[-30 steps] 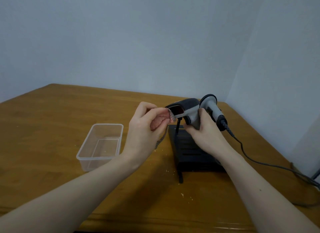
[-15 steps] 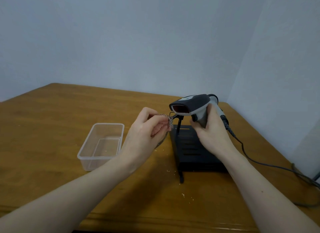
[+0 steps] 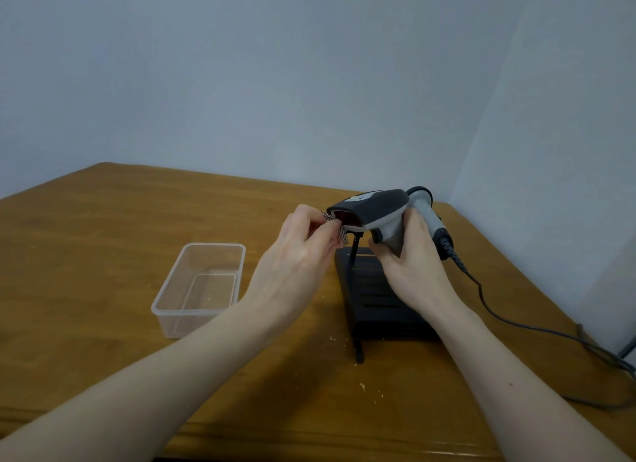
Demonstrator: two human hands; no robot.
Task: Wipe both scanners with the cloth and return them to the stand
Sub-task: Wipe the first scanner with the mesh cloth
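Observation:
My right hand (image 3: 409, 262) grips the handle of a dark grey and light grey scanner (image 3: 373, 208), held above the black stand (image 3: 375, 300). Its red window faces left. My left hand (image 3: 303, 251) pinches a small checked cloth (image 3: 339, 229) against the scanner's front, just below the window. A second grey scanner (image 3: 426, 214) with a dark cable (image 3: 509, 320) sits behind the first one, partly hidden by my right hand.
A clear plastic tub (image 3: 203, 286) stands on the wooden table (image 3: 103, 255) left of the stand. The scanner cable runs off to the right edge. Pale crumbs lie on the table in front of the stand. A wall corner rises close behind.
The scanner first rose and tipped level, away from the cloth. My left hand has since brought the cloth back up against its front.

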